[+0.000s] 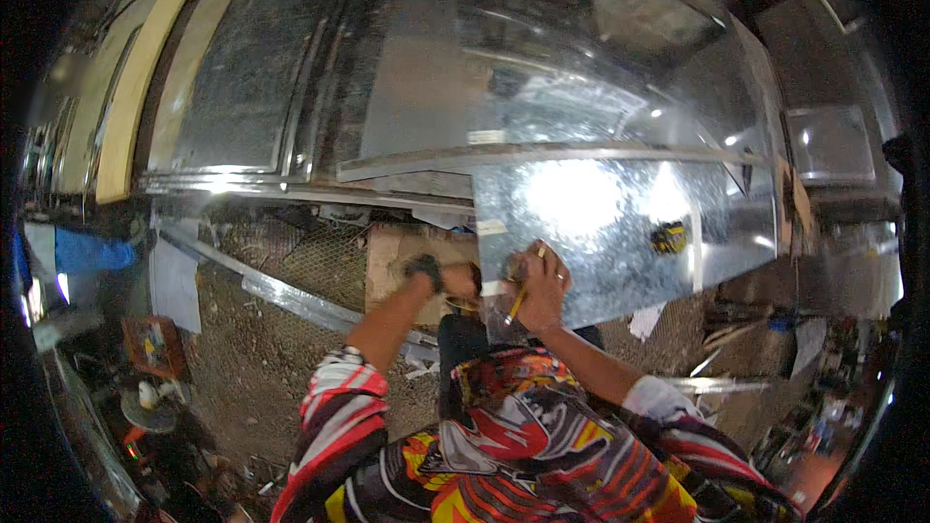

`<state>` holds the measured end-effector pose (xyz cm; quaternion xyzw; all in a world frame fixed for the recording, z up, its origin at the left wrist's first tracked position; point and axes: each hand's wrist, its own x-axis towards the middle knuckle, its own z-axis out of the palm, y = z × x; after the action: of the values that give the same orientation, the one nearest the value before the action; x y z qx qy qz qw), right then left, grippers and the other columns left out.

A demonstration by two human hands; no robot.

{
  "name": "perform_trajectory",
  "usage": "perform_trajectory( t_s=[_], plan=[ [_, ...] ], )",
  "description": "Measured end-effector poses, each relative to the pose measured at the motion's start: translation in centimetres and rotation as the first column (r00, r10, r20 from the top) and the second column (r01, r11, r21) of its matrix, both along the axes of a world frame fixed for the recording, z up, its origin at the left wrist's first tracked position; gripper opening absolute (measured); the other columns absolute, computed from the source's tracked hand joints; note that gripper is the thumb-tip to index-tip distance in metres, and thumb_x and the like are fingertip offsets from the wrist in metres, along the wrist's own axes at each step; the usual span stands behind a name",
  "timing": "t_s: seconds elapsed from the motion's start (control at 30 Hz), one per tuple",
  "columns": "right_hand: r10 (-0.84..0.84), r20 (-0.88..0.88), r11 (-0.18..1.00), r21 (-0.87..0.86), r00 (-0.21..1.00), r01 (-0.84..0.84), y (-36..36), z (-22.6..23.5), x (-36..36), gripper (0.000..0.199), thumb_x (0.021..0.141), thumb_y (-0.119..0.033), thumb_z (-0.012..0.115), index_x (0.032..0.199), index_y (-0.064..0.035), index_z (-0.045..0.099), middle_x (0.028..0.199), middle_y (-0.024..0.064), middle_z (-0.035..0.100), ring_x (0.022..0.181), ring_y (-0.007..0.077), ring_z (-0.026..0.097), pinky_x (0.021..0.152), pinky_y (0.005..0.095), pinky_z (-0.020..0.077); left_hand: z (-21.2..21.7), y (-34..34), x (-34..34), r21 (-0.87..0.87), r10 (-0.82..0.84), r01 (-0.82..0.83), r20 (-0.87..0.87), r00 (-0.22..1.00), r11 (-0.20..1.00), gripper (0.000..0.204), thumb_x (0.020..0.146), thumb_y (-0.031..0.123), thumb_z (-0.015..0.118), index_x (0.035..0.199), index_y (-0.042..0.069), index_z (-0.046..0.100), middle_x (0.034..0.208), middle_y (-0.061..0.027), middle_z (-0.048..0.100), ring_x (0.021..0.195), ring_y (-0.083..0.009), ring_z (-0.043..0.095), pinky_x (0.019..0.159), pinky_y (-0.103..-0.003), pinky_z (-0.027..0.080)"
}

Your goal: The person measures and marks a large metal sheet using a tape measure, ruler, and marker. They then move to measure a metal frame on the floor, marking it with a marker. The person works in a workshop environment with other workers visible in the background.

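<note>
While the right hand [542, 283] grips a pencil [514, 307], the left hand [455, 279] clasps a dark tool [423, 266] beside shiny galvanized sheet [601, 223].

A yellow and black tape measure [668, 237] lies to the right, and well beyond it, at the far right, stands a small square metal panel [830, 143]. On the far left, pale wooden boards [131, 87] lean beside dark framed metal panels [247, 77], with a long metal strip [291, 295] running across the dirt floor [252, 358] nearer in, next to a patch of wire mesh [320, 257] and a piece of brown cardboard [392, 257]. At the near left sit a blue cloth [92, 254], a small colourful box [153, 344] and a round grey disc [145, 412], while scrap metal pieces [717, 383] lie at the near right.
</note>
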<state>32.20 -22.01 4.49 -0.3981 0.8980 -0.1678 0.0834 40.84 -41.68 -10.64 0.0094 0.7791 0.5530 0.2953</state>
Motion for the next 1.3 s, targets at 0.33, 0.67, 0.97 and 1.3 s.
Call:
perform_trajectory(
  t_s=[0.33,0.67,0.97,1.3],
  plan=[
    [0.155,0.003,0.985,0.072,0.988,-0.155,0.5,2.3,-2.3,0.066,0.081,-0.047,0.081,0.130,-0.0109,0.055,0.146,0.0172,0.043,0.136,0.0404,0.037,0.111,0.0566,0.0239,-1.4,8.9,7.7,0.326,0.694,-0.932,0.636,0.338,0.155,0.047,0.095,0.042,0.071,0.126,0.008,0.065,0.120,-0.0044,0.066,0.103,-0.0186,0.064,0.084,-0.033,0.052],
    [0.150,0.126,0.987,-0.070,0.981,-0.142,1.2,2.0,-4.2,0.060,0.085,-0.046,0.076,0.130,-0.0120,0.057,0.145,0.0175,0.046,0.136,0.0382,0.037,0.112,0.0545,0.0216,8.1,13.1,3.6,0.468,0.460,-0.736,0.856,0.238,-0.490,0.043,0.102,0.046,0.058,0.130,0.013,0.062,0.120,-0.0045,0.068,0.105,-0.0220,0.067,0.089,-0.038,0.055],
    [0.356,0.009,0.930,-0.102,0.934,-0.354,1.7,-0.6,-6.3,0.057,0.089,-0.045,0.069,0.133,-0.0123,0.054,0.153,0.0221,0.041,0.143,0.0403,0.034,0.116,0.0562,0.0207,12.3,13.1,2.5,0.185,0.579,-0.923,0.814,-0.049,-0.338,0.035,0.099,0.029,0.055,0.126,0.008,0.065,0.121,-0.0114,0.070,0.101,-0.0278,0.070,0.089,-0.044,0.057],
    [0.485,0.412,0.864,-0.358,0.772,-0.352,9.0,6.9,-14.4,0.039,0.095,-0.022,0.068,0.126,-0.0001,0.057,0.128,0.0260,0.060,0.122,0.0438,0.056,0.102,0.0491,0.0452,10.7,18.4,11.0,-0.064,0.870,-0.882,-0.212,-0.446,-0.468,0.034,0.093,0.014,0.068,0.126,0.002,0.065,0.119,-0.0081,0.066,0.101,-0.0227,0.062,0.089,-0.039,0.049]
  ],
)
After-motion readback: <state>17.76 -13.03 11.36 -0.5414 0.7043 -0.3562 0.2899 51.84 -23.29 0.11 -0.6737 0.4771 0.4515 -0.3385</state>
